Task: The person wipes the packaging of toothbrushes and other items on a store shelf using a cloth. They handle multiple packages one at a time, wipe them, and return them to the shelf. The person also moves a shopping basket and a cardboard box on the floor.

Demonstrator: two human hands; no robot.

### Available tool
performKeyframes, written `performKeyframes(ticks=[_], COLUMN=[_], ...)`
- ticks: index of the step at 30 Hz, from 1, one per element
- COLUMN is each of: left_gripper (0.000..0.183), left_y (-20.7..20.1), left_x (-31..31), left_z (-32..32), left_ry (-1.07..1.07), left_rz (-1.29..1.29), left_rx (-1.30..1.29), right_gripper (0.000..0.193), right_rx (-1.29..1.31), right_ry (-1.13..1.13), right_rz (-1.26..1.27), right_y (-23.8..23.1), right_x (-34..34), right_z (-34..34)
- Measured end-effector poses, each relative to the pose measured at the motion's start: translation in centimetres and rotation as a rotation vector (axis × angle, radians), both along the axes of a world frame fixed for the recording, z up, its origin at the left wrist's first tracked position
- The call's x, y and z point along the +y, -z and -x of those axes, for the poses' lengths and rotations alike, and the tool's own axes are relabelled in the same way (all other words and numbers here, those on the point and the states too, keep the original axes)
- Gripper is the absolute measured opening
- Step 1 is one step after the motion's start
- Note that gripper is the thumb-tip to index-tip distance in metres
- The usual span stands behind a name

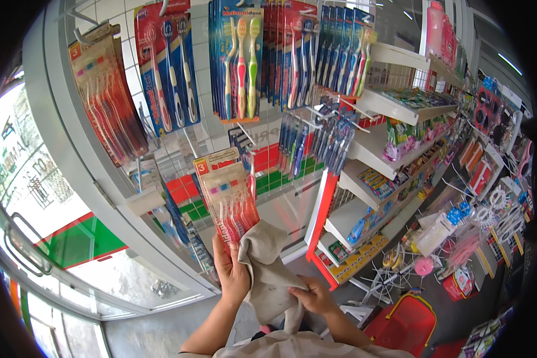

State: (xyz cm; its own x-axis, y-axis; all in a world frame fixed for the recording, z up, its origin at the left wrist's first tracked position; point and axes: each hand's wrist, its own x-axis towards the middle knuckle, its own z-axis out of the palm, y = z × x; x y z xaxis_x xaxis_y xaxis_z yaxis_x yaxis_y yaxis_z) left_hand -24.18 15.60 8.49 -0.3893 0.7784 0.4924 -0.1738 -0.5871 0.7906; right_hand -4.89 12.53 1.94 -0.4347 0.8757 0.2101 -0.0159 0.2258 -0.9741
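My left hand [231, 275] is closed around the lower end of a red toothbrush pack [228, 200] with a clear front. A grey-beige cloth [265, 262] lies against the pack's lower right side and hangs down between my hands. With thumb and fingers, my right hand [313, 295] pinches the right edge of this cloth. The pack's bottom is hidden by my left hand and the cloth. Just above, a blue multi-toothbrush pack [235, 71] hangs on a hook, beside a red and blue pack [167, 71].
More toothbrush packs [110, 98] hang on the wire rack at upper left. White shelves [376, 143] with goods stand to the right. A red basket [403, 325] with a yellow handle is on the floor at lower right. Left is a glass door [95, 185].
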Motion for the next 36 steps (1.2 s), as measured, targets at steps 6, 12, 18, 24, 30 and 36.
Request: performKeyframes(ticks=[6,12,18,24,30,36], left_gripper=[0.034,0.031,0.039,0.043,0.048,0.035], left_y=[2.3,1.9,4.0,5.8,6.9,5.5], left_x=[-2.9,-4.2,-9.9,-11.4,-11.5,-16.1], left_z=[-3.7,-5.7,-13.8,-15.6,-15.7,-18.4], left_ry=[0.153,0.168,0.499,0.598,0.615,0.663], left_rz=[0.078,0.100,0.099,0.140,0.135,0.114], left_rx=[-0.194,-0.138,-0.039,-0.071,-0.015,0.069], right_gripper=[0.042,0.061,0.040,0.030,0.026,0.025], right_rx=[0.461,0.643,0.414,-0.167,-0.157,0.073], right_ry=[0.097,0.343,0.468,0.679,0.723,0.788], right_rz=[0.034,0.250,-0.037,-0.428,-0.402,-0.177], right_y=[1.6,-0.9,-5.4,-3.7,-1.0,-3.7], right_x=[-3.4,-5.7,-7.9,-10.6,-14.7,-13.7], right_z=[-4.2,-8.3,-9.0,-7.2,-6.7,-11.3])
